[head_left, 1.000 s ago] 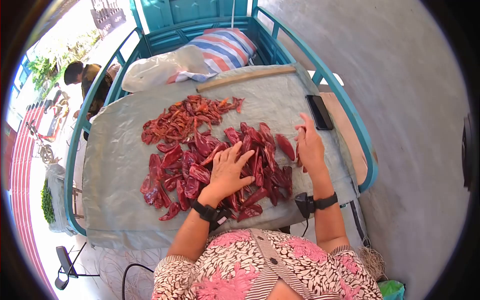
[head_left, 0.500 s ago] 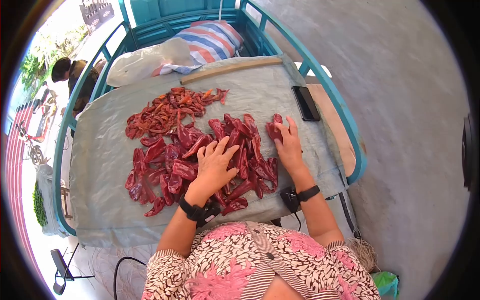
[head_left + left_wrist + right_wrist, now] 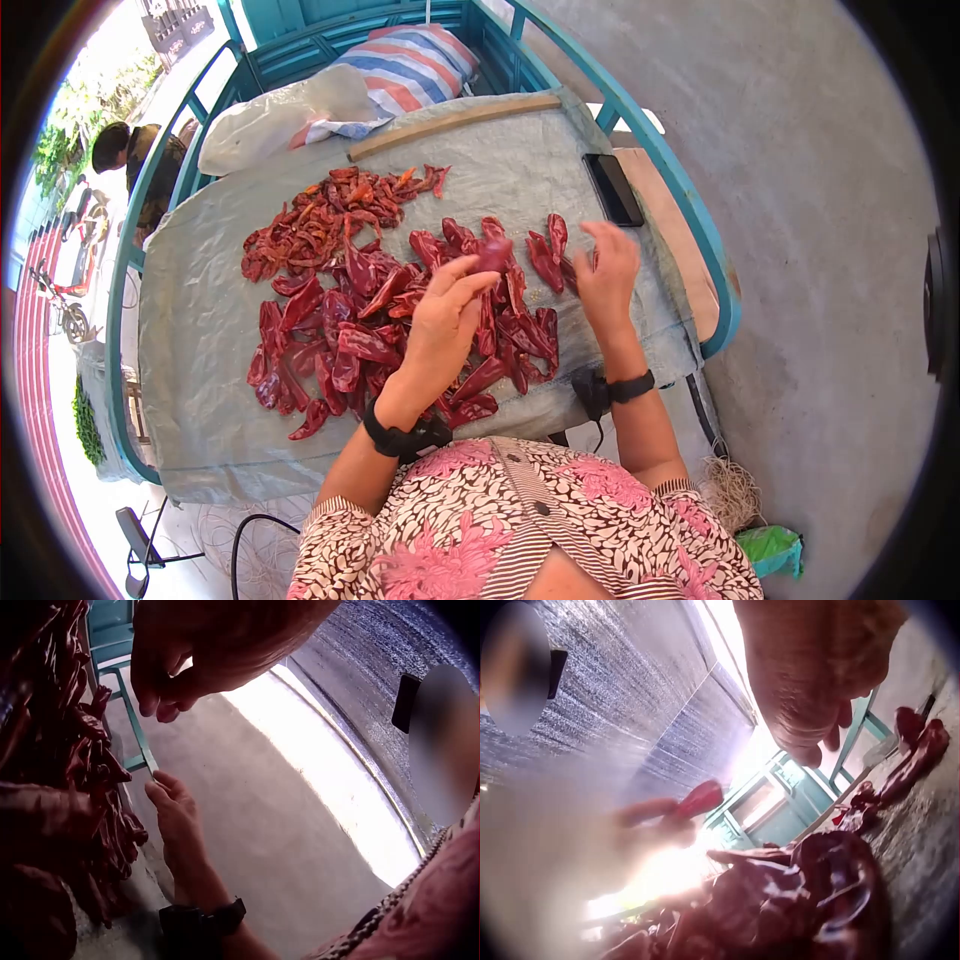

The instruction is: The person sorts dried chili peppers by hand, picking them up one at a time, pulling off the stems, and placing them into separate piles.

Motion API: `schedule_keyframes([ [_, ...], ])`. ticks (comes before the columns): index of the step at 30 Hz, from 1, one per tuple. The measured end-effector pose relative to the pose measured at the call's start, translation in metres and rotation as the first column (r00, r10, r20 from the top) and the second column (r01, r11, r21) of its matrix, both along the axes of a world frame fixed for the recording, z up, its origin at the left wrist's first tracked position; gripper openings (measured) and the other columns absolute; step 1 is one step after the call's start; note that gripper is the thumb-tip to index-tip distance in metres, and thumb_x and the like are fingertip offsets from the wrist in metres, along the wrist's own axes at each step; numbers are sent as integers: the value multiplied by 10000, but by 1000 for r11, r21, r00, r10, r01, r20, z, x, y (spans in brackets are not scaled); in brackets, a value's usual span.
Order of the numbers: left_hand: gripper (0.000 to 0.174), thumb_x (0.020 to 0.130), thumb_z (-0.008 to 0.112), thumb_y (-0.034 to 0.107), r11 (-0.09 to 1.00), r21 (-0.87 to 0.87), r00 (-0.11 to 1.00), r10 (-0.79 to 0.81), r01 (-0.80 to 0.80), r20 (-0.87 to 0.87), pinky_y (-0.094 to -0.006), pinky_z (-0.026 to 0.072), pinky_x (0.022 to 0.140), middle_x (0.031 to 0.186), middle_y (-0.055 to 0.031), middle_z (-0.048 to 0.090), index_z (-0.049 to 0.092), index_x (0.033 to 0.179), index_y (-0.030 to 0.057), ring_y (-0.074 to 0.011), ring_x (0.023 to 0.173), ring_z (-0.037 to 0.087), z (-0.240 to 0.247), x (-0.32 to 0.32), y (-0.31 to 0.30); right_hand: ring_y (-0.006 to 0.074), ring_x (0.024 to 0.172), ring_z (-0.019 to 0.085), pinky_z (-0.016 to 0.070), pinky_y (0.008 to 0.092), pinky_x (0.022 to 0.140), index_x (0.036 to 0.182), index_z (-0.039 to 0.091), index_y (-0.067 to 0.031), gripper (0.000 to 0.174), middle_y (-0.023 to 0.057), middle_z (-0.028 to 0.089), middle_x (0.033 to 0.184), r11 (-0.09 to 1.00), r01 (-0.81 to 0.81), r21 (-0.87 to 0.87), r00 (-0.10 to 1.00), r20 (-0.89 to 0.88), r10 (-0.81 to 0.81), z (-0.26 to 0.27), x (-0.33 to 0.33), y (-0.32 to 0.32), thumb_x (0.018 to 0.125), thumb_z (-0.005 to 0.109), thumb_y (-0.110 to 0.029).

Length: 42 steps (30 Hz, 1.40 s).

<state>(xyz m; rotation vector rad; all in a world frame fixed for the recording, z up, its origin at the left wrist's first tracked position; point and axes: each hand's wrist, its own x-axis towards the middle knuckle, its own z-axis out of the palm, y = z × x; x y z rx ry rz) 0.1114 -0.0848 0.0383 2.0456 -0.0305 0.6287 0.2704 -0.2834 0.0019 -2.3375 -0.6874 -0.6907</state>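
Our left hand [image 3: 440, 325] pinches a red chili pepper [image 3: 492, 254]. Our blurry right hand's [image 3: 610, 285] loosely bent fingers seem open. The cut-off blue-green cart [image 3: 702, 232] holds a striped sack [image 3: 418, 72].

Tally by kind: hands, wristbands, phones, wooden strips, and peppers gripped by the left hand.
Left hand and right hand: 2
Wristbands: 2
Phone: 1
Wooden strip: 1
Gripped pepper: 1
Total: 7

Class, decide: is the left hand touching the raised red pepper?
Touching: the right wrist view shows the left hand pinching the raised pepper at its fingertips.
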Motion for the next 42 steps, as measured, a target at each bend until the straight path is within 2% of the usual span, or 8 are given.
schedule_keyframes([
  [9,345,955,574,-35,984,-175,995,-29,13,-90,-258,488,573,894,-66,571,603,1288,46,-89,633,582,-17,9,-23,262,991,623,376,455,959,1196,649,-150,407,61,698,1007,921,22,-390,998,-45,-43,-32,-20,9,804,742,-204],
  [13,339,969,599,32,971,-232,998,40,-51,-52,-266,451,558,784,-32,526,591,1306,69,-84,614,522,-23,12,-25,284,960,626,377,463,970,1188,662,-139,373,75,694,1007,984,-84,-156,996,-54,76,-28,-15,2,817,702,-147],
  [16,366,958,623,59,972,-229,999,52,-53,-12,-290,476,624,811,-59,542,587,1321,82,-128,667,543,-22,12,-28,294,935,631,412,456,939,1197,661,-109,353,92,695,1013,989,90,-122,995,-42,-95,-4,-15,2,846,694,-138],
  [21,468,913,685,117,981,-194,984,-16,-20,-178,-382,528,712,916,-124,634,554,1362,117,-287,788,647,-18,13,-35,144,882,616,504,309,757,1261,624,-32,332,61,663,1004,862,-138,487,790,-471,392,10,-28,12,971,658,-189],
  [27,434,858,748,244,942,332,996,71,-51,-49,-419,508,831,1017,-114,613,634,1265,147,-317,980,599,-27,15,-31,113,865,603,507,274,761,1255,624,-22,324,37,644,964,862,-126,490,795,-470,383,17,-31,12,970,661,-171],
  [32,276,807,754,264,845,531,991,114,-60,-69,-393,487,799,1030,-85,565,698,1034,117,-299,993,560,-27,18,-32,353,1193,544,389,482,1054,1237,637,-64,415,150,638,1191,997,73,3,992,-104,-72,15,-12,0,833,701,-133],
  [35,164,793,738,225,812,566,981,194,-146,-26,-385,496,745,995,-89,548,662,871,102,-291,955,569,-43,27,-36,348,1266,494,341,505,1091,1205,655,-99,413,116,626,1246,986,-163,-37,982,-102,159,16,-21,3,800,720,-138],
  [42,215,824,733,106,956,256,985,163,-142,-61,-434,504,847,1114,-156,597,598,972,27,-351,1001,600,-44,19,-26,326,1316,464,317,497,1111,1140,685,-145,379,75,587,1331,927,175,-332,980,150,-131,0,-32,12,766,751,-142],
])
